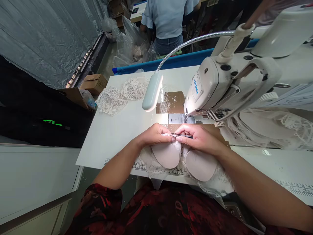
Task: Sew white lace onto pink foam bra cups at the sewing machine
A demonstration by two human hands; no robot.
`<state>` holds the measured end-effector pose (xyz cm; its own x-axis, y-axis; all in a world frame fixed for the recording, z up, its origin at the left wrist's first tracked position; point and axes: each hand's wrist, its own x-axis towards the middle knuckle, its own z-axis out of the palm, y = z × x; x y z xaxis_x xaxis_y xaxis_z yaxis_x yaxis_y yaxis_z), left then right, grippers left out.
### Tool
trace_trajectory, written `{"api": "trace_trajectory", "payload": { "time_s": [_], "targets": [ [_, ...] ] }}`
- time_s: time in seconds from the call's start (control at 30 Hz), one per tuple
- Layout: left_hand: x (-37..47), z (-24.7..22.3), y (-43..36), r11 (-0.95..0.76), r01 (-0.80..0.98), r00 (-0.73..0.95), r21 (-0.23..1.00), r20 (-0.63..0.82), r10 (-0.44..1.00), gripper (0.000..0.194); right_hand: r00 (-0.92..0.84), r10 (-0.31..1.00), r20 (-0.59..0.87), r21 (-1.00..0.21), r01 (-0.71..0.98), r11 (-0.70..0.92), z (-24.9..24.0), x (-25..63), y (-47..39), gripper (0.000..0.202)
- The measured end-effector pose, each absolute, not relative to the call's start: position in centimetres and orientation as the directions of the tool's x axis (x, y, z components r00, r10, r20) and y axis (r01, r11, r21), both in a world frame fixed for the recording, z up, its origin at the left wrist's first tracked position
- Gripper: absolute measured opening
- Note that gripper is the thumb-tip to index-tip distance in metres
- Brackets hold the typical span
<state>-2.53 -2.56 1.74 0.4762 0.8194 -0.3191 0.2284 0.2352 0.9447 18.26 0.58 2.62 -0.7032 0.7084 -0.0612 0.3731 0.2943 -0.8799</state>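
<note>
A white lace bra [167,156] with two smooth pale cups lies at the table's front edge, its lace hanging over. My left hand [157,134] pinches the fabric at the middle between the cups. Close beside it, fingertips almost touching, my right hand [192,137] is closed around a slim, dark metal tool [182,135] like tweezers or thread snips. Its tip points left at the fabric; fingers hide most of it. Just beyond both hands is the needle plate [176,118] of a white JUKI sewing machine [207,81].
A lamp [153,91] on a flexible metal neck hangs over the white table [117,133]. More lace pieces [122,94] lie at the back left, and a lace pile [271,125] is right of the machine. Another person [168,23] sits beyond the blue edge.
</note>
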Motion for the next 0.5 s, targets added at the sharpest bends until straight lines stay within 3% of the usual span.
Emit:
{"api": "trace_trajectory", "payload": {
  "time_s": [0.27, 0.5],
  "targets": [
    [-2.55, 1.71, -2.42, 0.191, 0.264, 0.520, 0.946, -0.306, 0.797, 0.046, -0.735, 0.678, 0.013, -0.882, 0.310, 0.353, 2.86, 17.64, 0.58, 0.020],
    [-2.43, 1.87, -2.52, 0.225, 0.263, 0.491, 0.938, -0.331, 0.806, 0.044, -0.668, 0.743, -0.033, -0.933, 0.287, 0.216, 1.90, 17.57, 0.58, 0.021]
  ]
}}
